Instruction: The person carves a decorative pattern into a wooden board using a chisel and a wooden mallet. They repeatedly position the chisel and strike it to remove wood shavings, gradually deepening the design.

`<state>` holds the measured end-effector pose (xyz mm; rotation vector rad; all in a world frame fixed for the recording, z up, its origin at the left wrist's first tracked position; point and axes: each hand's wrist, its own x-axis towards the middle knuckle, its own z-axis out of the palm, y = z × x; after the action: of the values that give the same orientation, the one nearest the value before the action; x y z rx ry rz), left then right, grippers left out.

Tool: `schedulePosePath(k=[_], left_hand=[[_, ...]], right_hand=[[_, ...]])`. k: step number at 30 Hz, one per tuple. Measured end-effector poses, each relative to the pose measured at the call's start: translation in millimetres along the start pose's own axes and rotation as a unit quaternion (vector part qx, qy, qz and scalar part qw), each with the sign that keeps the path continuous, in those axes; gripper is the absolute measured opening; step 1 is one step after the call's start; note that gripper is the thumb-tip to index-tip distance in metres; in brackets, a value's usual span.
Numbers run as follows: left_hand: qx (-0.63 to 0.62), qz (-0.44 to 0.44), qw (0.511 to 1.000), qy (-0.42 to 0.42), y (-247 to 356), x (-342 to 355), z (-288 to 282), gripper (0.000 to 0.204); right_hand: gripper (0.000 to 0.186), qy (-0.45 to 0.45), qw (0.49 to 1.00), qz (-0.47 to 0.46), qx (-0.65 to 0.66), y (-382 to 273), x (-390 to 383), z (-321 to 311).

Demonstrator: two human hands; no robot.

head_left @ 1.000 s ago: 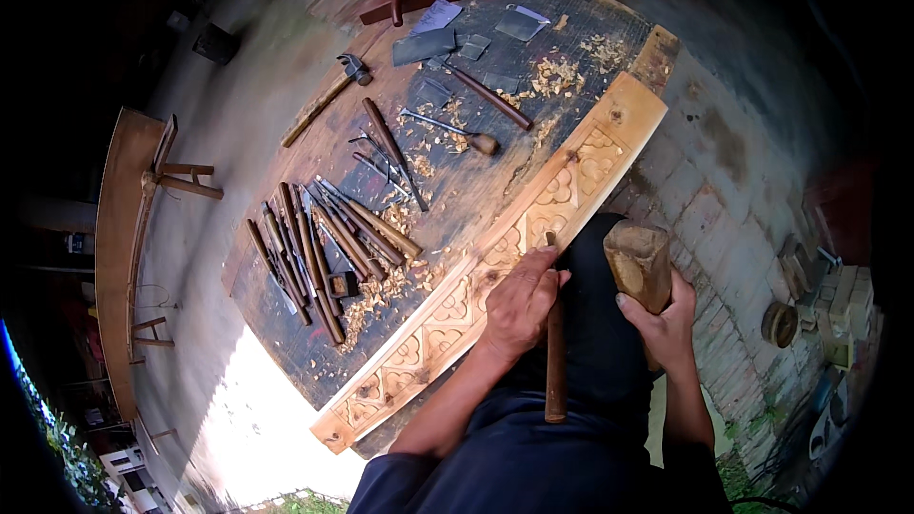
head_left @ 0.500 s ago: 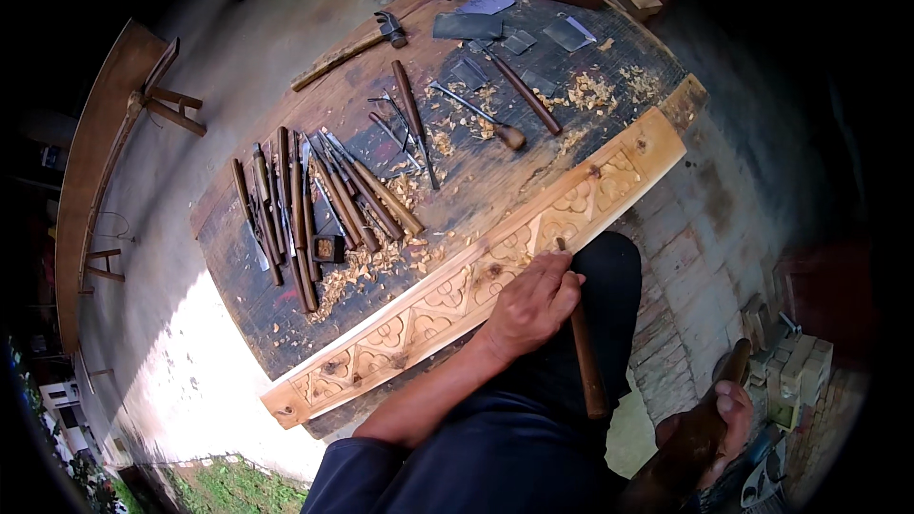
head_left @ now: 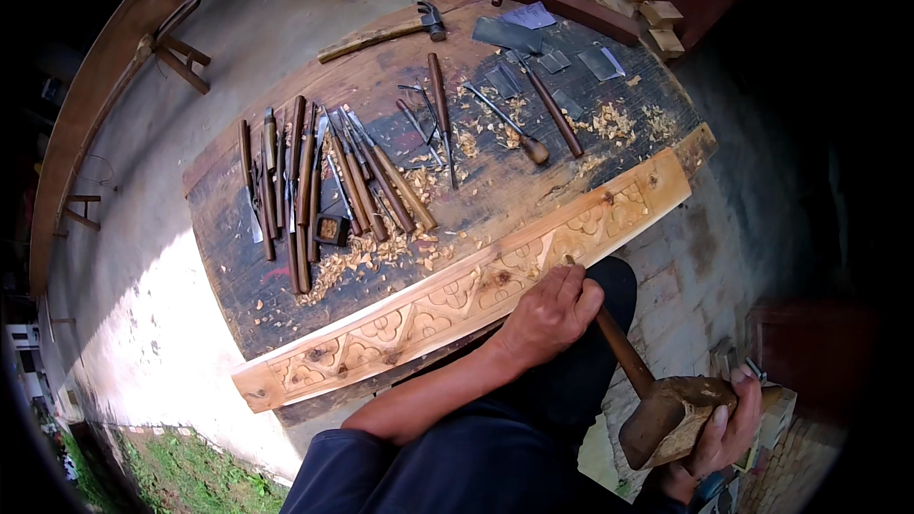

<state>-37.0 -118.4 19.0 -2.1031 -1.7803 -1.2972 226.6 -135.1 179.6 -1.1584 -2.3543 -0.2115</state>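
Observation:
A long pale plank (head_left: 381, 328) carved with flower-like panels lies along the near edge of a dark workbench (head_left: 276, 295). My left hand (head_left: 552, 309) is wrapped around a long-handled chisel (head_left: 624, 354), whose tip rests on the plank's carving near its right end. My right hand (head_left: 728, 428) grips a chunky wooden mallet (head_left: 671, 419) at the lower right. The mallet's head sits at the butt end of the chisel handle. My dark-trousered legs are below the plank.
Several wood-handled chisels (head_left: 305, 181) lie in a row on the bench's left half, with shavings (head_left: 371, 252) beside them. A claw hammer (head_left: 419, 19), more chisels and grey sheets (head_left: 514, 33) lie at the back. Small wood blocks (head_left: 647, 5) are stacked at the far right, and a wooden bench (head_left: 95, 105) stands to the left.
The mallet was raised beside my left hand, swung out low to the right, and now meets the chisel's handle end. My left hand stays on the chisel at the plank.

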Motion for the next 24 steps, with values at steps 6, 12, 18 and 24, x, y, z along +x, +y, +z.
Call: schedulePosePath(k=[6,12,18,24], left_hand=[[0.018,-0.018,1.000,0.005,2.9,-0.4,0.6,0.018],[0.006,-0.030,0.999,-0.017,5.3,-0.6,3.2,0.018],[0.000,-0.055,0.998,-0.024,8.5,3.7,3.7,0.019],[-0.008,-0.068,0.997,-0.031,7.4,5.7,2.5,0.021]], right_hand=[[0.061,0.086,0.996,-0.023,-0.029,6.4,-18.4,5.5],[0.053,0.148,0.986,-0.059,-0.054,2.8,0.8,11.5],[0.059,0.103,0.993,-0.051,-0.029,-2.6,12.9,33.5],[0.038,0.286,0.956,0.062,-0.031,-8.7,33.1,21.6]])
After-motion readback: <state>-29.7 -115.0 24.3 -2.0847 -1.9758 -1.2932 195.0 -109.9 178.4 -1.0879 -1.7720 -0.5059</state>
